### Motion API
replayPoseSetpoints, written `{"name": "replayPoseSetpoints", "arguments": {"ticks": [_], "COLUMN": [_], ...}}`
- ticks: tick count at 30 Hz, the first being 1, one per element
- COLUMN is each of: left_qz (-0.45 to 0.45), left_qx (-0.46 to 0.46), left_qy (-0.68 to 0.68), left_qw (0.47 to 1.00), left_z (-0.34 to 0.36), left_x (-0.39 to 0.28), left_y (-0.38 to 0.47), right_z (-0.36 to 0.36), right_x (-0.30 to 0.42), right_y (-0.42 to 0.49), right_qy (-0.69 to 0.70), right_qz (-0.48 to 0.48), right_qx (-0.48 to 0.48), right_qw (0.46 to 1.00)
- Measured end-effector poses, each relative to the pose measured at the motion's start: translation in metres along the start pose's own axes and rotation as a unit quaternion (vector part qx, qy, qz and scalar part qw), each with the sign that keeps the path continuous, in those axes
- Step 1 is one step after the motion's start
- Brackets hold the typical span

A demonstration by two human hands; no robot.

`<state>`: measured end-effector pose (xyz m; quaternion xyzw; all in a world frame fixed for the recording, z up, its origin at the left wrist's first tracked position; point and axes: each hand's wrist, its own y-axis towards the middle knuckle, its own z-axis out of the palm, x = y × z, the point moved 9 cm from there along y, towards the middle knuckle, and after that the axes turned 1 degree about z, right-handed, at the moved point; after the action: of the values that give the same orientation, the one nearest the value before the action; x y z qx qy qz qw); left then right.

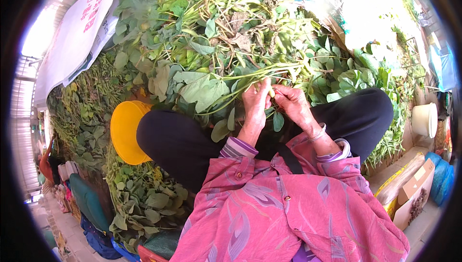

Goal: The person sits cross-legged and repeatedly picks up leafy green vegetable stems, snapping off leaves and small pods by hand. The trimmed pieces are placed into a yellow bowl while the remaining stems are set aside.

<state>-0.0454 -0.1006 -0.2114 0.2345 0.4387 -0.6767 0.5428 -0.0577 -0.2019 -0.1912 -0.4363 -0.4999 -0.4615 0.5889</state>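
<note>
In front of my lap my left hand [257, 99] is closed around long green stems of a bean plant [231, 97]. The stems run from the lower left up to the right, and a broad leaf [203, 89] lies just left of this hand. The fingertips of my right hand [294, 106] pinch at a small green pod [271, 92], right against the left hand's fingers. A heap of uprooted bean plants [202, 31] with pods, green leaves and dry brown leaves [240, 40] spreads beyond both hands.
A yellow bucket [124, 132] stands against my left knee. More bean plants [148, 197] lie below it. White printed sacks [77, 34] are at upper left. To the right are a white bucket [425, 119], a cardboard box [409, 204] and a blue bundle [441, 179].
</note>
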Motion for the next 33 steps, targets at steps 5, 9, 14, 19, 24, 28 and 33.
{"name": "replayPoseSetpoints", "arguments": {"ticks": [5,9,14,19,24,28,33], "left_qz": [0.058,0.063,0.049,0.008,-0.013,-0.019,-0.027], "left_qx": [0.002,0.06,0.095,0.085,0.083,0.047,-0.016], "left_qy": [0.09,0.091,0.034,-0.018,-0.105,-0.099,-0.09], "left_qw": [0.994,0.992,0.994,0.996,0.991,0.994,0.995], "left_z": [0.0,0.001,0.0,-0.003,-0.001,-0.013,-0.005], "left_x": [-0.008,-0.005,-0.007,0.001,0.009,0.012,0.003], "left_y": [-0.003,-0.001,-0.002,0.003,0.0,0.002,-0.003], "right_z": [0.0,-0.005,-0.01,-0.004,-0.005,0.0,0.003], "right_x": [0.02,0.013,-0.002,0.006,0.008,0.014,0.035], "right_y": [-0.006,-0.005,-0.004,-0.012,-0.007,-0.006,-0.009], "right_qy": [-0.167,-0.124,0.057,0.085,-0.007,-0.119,-0.168], "right_qz": [-0.006,-0.008,0.099,0.089,-0.003,-0.044,-0.094], "right_qx": [-0.046,-0.046,-0.053,-0.068,-0.065,-0.103,-0.13], "right_qw": [0.985,0.991,0.992,0.99,0.998,0.986,0.973]}}
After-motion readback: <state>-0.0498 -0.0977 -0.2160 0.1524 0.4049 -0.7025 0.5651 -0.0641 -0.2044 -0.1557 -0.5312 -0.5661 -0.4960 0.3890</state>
